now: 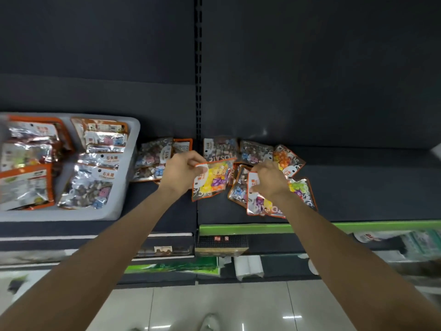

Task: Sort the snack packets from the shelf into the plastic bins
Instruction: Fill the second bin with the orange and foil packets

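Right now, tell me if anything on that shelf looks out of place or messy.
The loose packets on the shelf lie scattered, overlapping at odd angles, instead of in rows. Those in the bin are also tilted and jumbled. The left hand pinches a yellow packet; nothing looks torn or spilled.

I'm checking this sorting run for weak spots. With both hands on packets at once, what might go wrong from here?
1. The left hand pinches the yellow candy packet only by its corner; it may slip on the way to the bin.
2. The right hand grips one packet in an overlapping pile; lifting it may drag neighbours towards the shelf's green front edge.
3. The bin already looks full, so added packets may slide out.
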### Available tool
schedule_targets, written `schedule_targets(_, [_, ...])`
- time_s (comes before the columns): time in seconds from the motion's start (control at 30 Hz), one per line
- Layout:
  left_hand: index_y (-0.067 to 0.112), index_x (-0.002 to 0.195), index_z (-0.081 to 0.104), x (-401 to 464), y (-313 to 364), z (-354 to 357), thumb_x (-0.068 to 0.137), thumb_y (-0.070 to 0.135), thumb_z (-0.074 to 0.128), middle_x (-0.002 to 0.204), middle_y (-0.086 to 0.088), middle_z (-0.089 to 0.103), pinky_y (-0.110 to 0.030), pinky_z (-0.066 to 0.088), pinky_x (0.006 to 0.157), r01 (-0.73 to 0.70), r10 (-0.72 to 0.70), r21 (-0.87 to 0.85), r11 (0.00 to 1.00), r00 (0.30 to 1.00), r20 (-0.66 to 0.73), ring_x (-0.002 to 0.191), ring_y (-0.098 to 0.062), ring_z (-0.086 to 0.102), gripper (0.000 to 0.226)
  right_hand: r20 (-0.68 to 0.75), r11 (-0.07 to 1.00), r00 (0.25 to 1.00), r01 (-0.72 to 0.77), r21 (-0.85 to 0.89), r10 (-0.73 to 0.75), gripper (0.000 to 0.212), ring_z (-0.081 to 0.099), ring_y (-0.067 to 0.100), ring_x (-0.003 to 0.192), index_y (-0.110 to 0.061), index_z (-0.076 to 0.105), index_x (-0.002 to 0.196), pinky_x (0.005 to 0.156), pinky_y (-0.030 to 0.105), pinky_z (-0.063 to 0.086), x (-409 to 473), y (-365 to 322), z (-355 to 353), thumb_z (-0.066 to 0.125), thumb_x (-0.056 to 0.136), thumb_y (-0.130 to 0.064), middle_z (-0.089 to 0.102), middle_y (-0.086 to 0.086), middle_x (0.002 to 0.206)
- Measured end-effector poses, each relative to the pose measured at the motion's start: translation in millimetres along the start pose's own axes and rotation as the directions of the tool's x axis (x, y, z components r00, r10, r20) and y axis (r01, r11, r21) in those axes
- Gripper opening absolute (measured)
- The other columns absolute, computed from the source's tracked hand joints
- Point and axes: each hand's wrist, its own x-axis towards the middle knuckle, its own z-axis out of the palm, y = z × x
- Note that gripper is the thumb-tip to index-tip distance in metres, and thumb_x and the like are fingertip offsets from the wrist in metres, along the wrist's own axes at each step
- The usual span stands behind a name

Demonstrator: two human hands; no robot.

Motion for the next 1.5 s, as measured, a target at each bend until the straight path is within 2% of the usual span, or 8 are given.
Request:
schedule_targets(0.17, [0.022,0.084,0.068,-14,15,-14,0.086,0.013,0.068,0.079,0.005,0.065,-0.005,0.041,0.063,-0.136,0.135,-0.019,0.991,0.990,-0.040,0.074,-0.007,0.058,0.009,-0.011,0.976,0.999,0.048,0.214,-0.047,0.005,0.064,0.022,0.090,-0.019,0.063,0.086,0.079,0.038,0.053,-9,-10,-23,0.068,0.086,-0.021,0.065,0.006,0.100])
schedule_targets(0.27, [0.027,0.081,0.066,-17,18,-35,0.086,0.013,0.067,0.079,0.006,0.065,-0.012,0.044,0.066,-0.169,0.164,-0.038,0.985,0.980,-0.111,0.073,-0.007,0.058,0.014,-0.146,0.925,0.985,0.134,0.355,-0.087,0.017,0.061,0.017,0.076,-0.025,0.057,0.073,0.070,0.036,0.050,-17,-24,-44,0.068,0.086,-0.021,0.063,-0.003,0.078])
schedule_targets(0.53, [0.023,0.087,0.066,-36,10,-141,0.088,0.011,0.064,0.080,0.013,0.065,-0.008,0.043,0.066,-0.223,0.206,-0.029,0.974,0.937,-0.281,0.070,0.002,0.058,0.012,-0.424,0.737,0.904,0.327,0.592,-0.061,0.005,0.058,0.005,0.070,-0.010,0.072,0.085,0.063,0.006,0.039,-31,-127,-77,0.069,0.085,-0.013,0.066,-0.005,0.078])
schedule_targets(0.67, [0.020,0.087,0.066,-49,-20,-207,0.089,0.009,0.062,0.074,0.021,0.059,-0.003,0.039,0.062,-0.227,0.210,-0.003,0.974,0.904,-0.372,0.066,0.007,0.055,0.012,-0.457,0.662,0.886,0.388,0.641,-0.076,0.006,0.057,-0.006,0.067,-0.013,0.074,0.087,0.065,0.008,0.043,-33,-204,-84,0.068,0.085,-0.011,0.064,-0.013,0.075])
schedule_targets(0.87, [0.016,0.086,0.069,-58,-97,-309,0.088,0.008,0.063,0.068,0.020,0.058,-0.005,0.038,0.058,-0.188,0.196,0.059,0.980,0.896,-0.398,0.060,0.010,0.054,0.010,-0.522,0.685,0.847,0.441,0.580,-0.102,0.011,0.062,0.005,0.081,-0.012,0.074,0.088,0.072,0.012,0.042,-35,-323,-74,0.063,0.088,-0.009,0.067,-0.008,0.083])
schedule_targets(1.17, [0.013,0.091,0.072,-31,-178,-381,0.089,0.006,0.061,0.088,0.004,0.064,-0.009,0.038,0.064,-0.194,0.215,0.241,0.951,0.975,-0.063,0.076,-0.011,0.057,0.014,-0.512,0.765,0.859,0.339,0.547,-0.015,0.011,0.059,0.009,0.068,-0.013,0.073,0.090,0.068,0.025,0.047,-40,-437,-53,0.062,0.089,-0.011,0.061,-0.009,0.070])
schedule_targets(1.33, [0.014,0.095,0.073,-12,-210,-375,0.088,0.008,0.062,0.098,-0.003,0.070,-0.026,0.046,0.083,-0.258,0.162,0.372,0.892,0.949,0.269,0.091,-0.020,0.062,0.014,-0.508,0.811,0.861,0.275,0.517,0.032,0.012,0.058,0.006,0.070,-0.012,0.072,0.094,0.062,0.005,0.039,-46,-450,-34,0.061,0.091,-0.011,0.065,-0.007,0.083])
schedule_targets(1.5, [0.018,0.123,0.058,-9,-236,-361,0.087,0.008,0.063,0.124,-0.008,0.061,-0.036,0.047,0.095,-0.141,0.008,0.429,0.892,0.955,0.297,0.113,-0.025,0.057,0.037,-0.471,0.744,0.879,0.266,0.613,0.074,0.009,0.059,0.007,0.080,-0.009,0.071,0.092,0.069,0.003,0.041,-46,-448,-27,0.064,0.088,-0.007,0.063,-0.008,0.084])
